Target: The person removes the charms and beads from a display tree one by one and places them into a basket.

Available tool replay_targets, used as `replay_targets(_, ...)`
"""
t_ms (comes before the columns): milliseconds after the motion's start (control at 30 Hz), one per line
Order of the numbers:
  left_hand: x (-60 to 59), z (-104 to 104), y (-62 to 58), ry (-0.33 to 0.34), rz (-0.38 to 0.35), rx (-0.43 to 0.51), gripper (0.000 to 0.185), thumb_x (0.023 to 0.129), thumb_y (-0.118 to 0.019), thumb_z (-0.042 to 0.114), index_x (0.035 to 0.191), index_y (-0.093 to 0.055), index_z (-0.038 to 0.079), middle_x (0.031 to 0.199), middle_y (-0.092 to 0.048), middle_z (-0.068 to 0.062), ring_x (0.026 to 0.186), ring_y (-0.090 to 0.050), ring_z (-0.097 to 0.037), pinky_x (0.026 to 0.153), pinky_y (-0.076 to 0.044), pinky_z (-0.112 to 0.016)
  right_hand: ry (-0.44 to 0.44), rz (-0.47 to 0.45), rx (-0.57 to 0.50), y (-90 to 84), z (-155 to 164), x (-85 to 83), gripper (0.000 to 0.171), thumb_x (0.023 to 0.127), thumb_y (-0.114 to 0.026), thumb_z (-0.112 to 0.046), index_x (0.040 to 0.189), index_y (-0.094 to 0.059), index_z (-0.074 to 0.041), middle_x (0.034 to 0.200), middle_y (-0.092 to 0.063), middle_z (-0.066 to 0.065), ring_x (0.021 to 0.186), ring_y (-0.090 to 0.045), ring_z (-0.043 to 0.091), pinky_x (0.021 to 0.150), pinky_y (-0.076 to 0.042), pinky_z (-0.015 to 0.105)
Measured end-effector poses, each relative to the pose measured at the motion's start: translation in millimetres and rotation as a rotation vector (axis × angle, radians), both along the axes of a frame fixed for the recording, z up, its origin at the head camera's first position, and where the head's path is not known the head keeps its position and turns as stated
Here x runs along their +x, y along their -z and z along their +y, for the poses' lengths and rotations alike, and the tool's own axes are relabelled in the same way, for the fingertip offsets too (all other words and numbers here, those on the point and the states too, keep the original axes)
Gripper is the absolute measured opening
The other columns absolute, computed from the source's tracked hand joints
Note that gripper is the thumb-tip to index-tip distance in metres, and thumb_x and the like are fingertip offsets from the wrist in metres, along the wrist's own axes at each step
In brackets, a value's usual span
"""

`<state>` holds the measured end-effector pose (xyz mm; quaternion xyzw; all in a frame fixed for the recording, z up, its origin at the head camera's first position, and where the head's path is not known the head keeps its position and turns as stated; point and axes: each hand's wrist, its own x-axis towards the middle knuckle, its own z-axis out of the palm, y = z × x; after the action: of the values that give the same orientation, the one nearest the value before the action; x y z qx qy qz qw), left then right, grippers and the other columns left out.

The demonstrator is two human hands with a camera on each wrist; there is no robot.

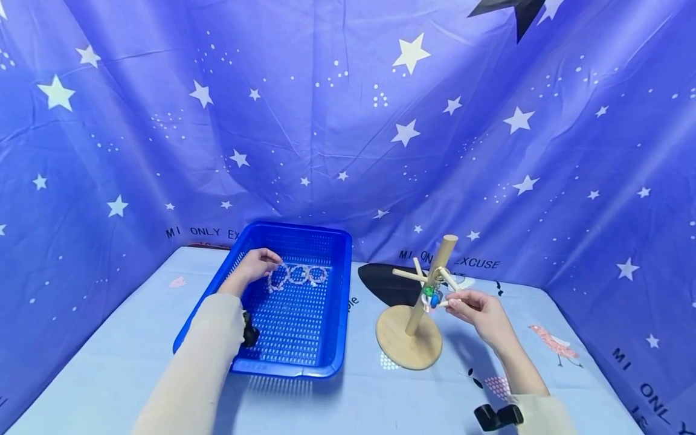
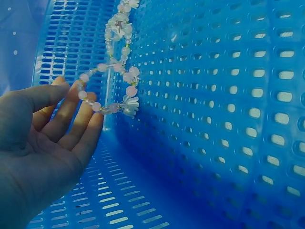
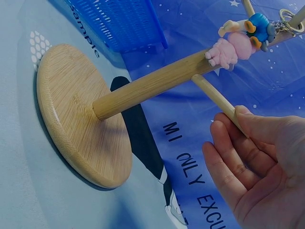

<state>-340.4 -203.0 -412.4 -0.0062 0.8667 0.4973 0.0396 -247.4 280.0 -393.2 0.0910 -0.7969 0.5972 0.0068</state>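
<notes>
Inside the blue plastic basket (image 1: 293,370), my left hand (image 1: 260,264) pinches the edge of a pink and clear beaded bracelet (image 2: 132,90) with a white flower-like charm. Two similar bracelets (image 1: 297,275) lie beside it in a row. On the right stands a wooden rack (image 1: 409,350) with a round base, an upright post and several pegs. My right hand (image 3: 259,162) pinches the end of a lower wooden peg (image 3: 217,99) between thumb and fingers. Keychains with small pink, blue and green figures (image 3: 238,45) hang by metal rings (image 3: 290,21) on a peg above.
A light blue patterned cloth (image 1: 380,399) covers the table. Behind and at both sides hangs a blue star-printed curtain (image 1: 326,121). The basket stands left of the rack, with a strip of cloth between them. Black straps with devices (image 1: 497,417) sit on both wrists.
</notes>
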Motion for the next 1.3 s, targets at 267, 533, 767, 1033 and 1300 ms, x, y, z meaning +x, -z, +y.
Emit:
replay_targets(267, 4.1, -2, 2.7, -0.028, 0.029, -0.113, 0.025, 0.099, -0.055, 0.004, 0.12, -0.062, -0.008, 0.123, -0.064, -0.027, 0.109, -0.06, -0.034, 0.094, -0.051, -0.043, 0.012, -0.012, 0.01, 2.4, 0, 3.7, 0.025, 0.098, -0.061, -0.005, 0.113, -0.062, 0.016, 0.092, -0.072, -0.007, 0.085, -0.072, 0.002, 0.082, -0.06, 0.022)
replay_targets(533, 6.6, -1, -7.8, 0.009, 0.05, 0.01, 0.028, 0.103, -0.05, 0.008, 0.127, -0.059, -0.005, 0.135, -0.057, -0.027, 0.123, -0.055, -0.041, 0.105, -0.048, -0.052, 0.01, -0.03, 0.032, 1.9, -4, 3.7, 0.03, 0.098, -0.057, 0.0, 0.118, -0.055, 0.023, 0.098, -0.073, 0.003, 0.084, -0.071, -0.001, 0.083, -0.059, 0.02)
replay_targets(767, 2.5, 8, -30.9, 0.078, 0.132, 0.095, 0.03, 0.103, -0.051, 0.008, 0.129, -0.057, -0.005, 0.14, -0.055, -0.026, 0.131, -0.052, -0.039, 0.111, -0.045, -0.052, 0.015, -0.018, 0.033, -0.8, -1, 1.9, 0.031, 0.099, -0.057, -0.003, 0.118, -0.056, 0.022, 0.096, -0.073, -0.004, 0.087, -0.072, 0.002, 0.084, -0.059, 0.021)
replay_targets(1033, 9.0, 19, -64.1, 0.14, 0.197, 0.188, 0.031, 0.103, -0.053, 0.011, 0.131, -0.056, -0.002, 0.143, -0.055, -0.021, 0.134, -0.051, -0.035, 0.113, -0.043, -0.049, 0.017, -0.006, 0.026, -4.1, -1, -2.5, 0.032, 0.1, -0.057, -0.004, 0.119, -0.055, 0.021, 0.091, -0.071, -0.014, 0.086, -0.071, -0.001, 0.084, -0.059, 0.021)
replay_targets(1300, 21.0, 32, -81.7, 0.188, 0.186, 0.347, 0.032, 0.103, -0.051, 0.008, 0.134, -0.051, -0.004, 0.148, -0.051, -0.02, 0.136, -0.051, -0.027, 0.114, -0.043, -0.036, 0.024, -0.022, 0.018, -3.4, -1, -2.5, 0.032, 0.099, -0.057, -0.001, 0.12, -0.054, 0.022, 0.093, -0.072, -0.007, 0.084, -0.071, -0.001, 0.083, -0.059, 0.02)
